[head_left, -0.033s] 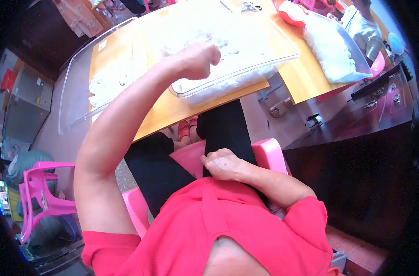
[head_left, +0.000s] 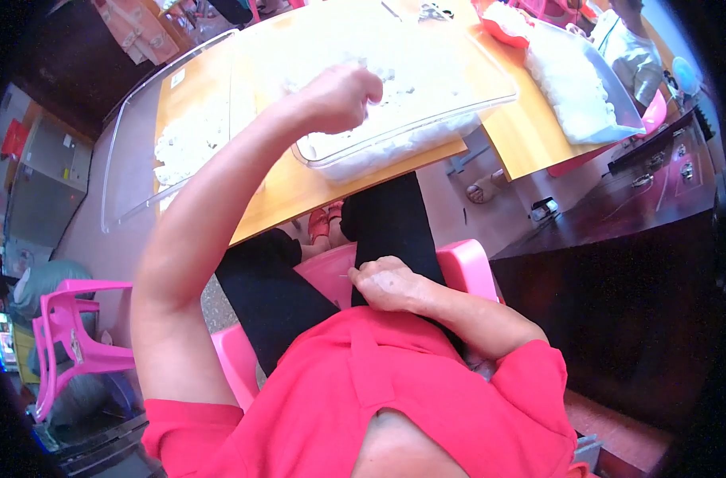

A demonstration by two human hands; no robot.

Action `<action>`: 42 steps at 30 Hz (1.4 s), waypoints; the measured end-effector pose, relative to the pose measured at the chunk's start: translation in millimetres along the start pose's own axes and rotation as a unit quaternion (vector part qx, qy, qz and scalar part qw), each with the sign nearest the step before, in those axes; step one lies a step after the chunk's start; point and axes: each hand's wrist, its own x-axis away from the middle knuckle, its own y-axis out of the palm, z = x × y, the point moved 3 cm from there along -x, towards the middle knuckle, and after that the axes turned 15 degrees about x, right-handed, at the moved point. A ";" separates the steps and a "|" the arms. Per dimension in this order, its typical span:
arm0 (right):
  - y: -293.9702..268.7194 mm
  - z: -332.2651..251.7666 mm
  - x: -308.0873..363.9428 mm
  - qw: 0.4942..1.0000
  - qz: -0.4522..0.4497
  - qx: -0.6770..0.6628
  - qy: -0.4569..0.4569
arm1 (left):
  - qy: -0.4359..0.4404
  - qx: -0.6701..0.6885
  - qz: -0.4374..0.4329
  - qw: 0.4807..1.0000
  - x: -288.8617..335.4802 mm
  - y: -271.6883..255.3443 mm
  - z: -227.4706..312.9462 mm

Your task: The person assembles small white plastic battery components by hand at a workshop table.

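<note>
My left hand [head_left: 343,97] is held over a clear plastic bin [head_left: 395,143] on the table, its fingers curled in. Whatever it may hold is hidden. Small white pieces [head_left: 399,88] fill the bin, washed out by bright light. Low over my lap, my right hand [head_left: 385,284] is closed, with a thin pale sliver [head_left: 344,276] sticking out between thumb and fingers. I cannot tell if that sliver is a needle or a thread.
A clear lid-like tray [head_left: 112,191] overhangs the wooden table's [head_left: 279,191] left edge, near a pile of white pieces [head_left: 189,143]. Another clear bin [head_left: 570,92] of white pieces and a red bowl [head_left: 504,24] stand right. A pink stool [head_left: 84,319] is left; a person [head_left: 630,52] sits far right.
My left hand and forearm have shifted very slightly above the bin. My right hand stays where it was.
</note>
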 end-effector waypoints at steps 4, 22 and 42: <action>8.8 -0.8 -1.9 0.999 -0.033 0.003 0.009 | 0.023 0.315 0.106 0.943 54.6 -26.9 16.7; -85.9 -61.0 -24.4 0.878 0.332 -0.344 -0.006 | -0.063 0.832 0.205 0.512 282.2 91.8 -16.9; -76.7 -82.3 -20.7 0.929 0.339 -0.151 -0.005 | -0.022 0.808 0.236 0.539 307.8 103.3 -17.0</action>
